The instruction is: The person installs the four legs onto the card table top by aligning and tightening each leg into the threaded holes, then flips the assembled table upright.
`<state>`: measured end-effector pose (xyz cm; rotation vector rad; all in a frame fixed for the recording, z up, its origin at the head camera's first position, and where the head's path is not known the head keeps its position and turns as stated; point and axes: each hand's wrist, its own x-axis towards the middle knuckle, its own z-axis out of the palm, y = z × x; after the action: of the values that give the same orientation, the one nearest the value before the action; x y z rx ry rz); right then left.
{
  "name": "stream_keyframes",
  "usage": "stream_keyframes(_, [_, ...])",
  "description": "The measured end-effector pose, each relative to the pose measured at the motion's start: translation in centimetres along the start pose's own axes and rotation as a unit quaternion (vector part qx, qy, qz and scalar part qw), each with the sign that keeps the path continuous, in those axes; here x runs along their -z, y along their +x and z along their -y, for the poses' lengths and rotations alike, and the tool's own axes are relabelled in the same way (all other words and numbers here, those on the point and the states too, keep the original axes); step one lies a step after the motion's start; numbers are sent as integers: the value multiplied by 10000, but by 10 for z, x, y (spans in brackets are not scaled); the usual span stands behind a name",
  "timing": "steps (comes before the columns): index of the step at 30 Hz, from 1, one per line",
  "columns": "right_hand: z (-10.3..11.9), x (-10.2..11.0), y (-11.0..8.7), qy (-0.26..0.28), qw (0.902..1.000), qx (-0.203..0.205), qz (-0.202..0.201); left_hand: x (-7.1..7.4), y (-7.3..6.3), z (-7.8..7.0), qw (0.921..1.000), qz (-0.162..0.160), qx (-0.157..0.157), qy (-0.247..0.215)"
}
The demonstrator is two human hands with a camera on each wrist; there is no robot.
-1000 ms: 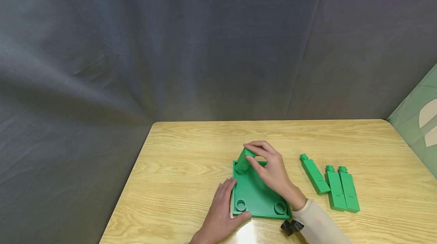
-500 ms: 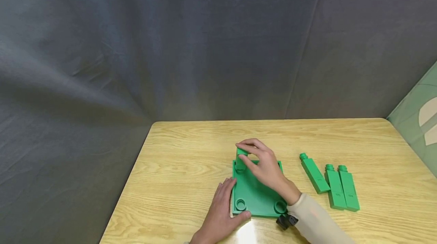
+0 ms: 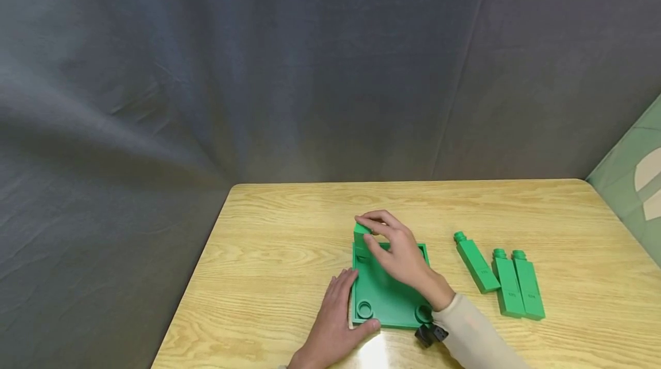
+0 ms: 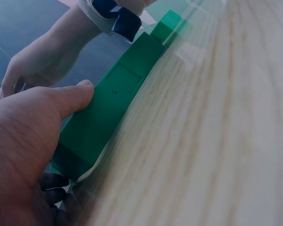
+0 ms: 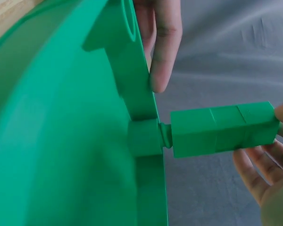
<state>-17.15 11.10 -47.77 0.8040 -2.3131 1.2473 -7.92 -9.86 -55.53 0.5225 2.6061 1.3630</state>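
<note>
A green square board [image 3: 387, 294] with raised edges lies on the table, round sockets at its visible corners. My left hand [image 3: 335, 323] holds its near left corner, fingers along the left side and thumb at the front edge. With thumb and fingertips, my right hand [image 3: 400, 254] pinches the top of a green leg [image 3: 361, 238]. That leg stands upright at the far left corner. In the right wrist view, the threaded end of the leg [image 5: 221, 129] enters the socket [image 5: 145, 137], with some thread showing. The far right corner is behind my right hand.
To the right, three more green legs [image 3: 476, 265] with threaded ends lie on the wooden table [image 3: 279, 265]. Two are side by side and the third is slanted. A black device [image 3: 431, 334] sits at my right wrist. A grey curtain [image 3: 330, 70] hangs behind.
My right hand has moved left and tipped the leg from a slant to upright over the far left socket. My left hand and the board have stayed put.
</note>
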Motion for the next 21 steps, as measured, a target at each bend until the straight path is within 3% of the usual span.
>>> stream_keyframes(6, [-4,2,-1,109,9998,-65,136,0,-1,0,9996,-124,-148,190])
stream_keyframes(21, [-5,-5,-1,-217,9986,-306,-381,0,0,0,9999,-20,-60,107])
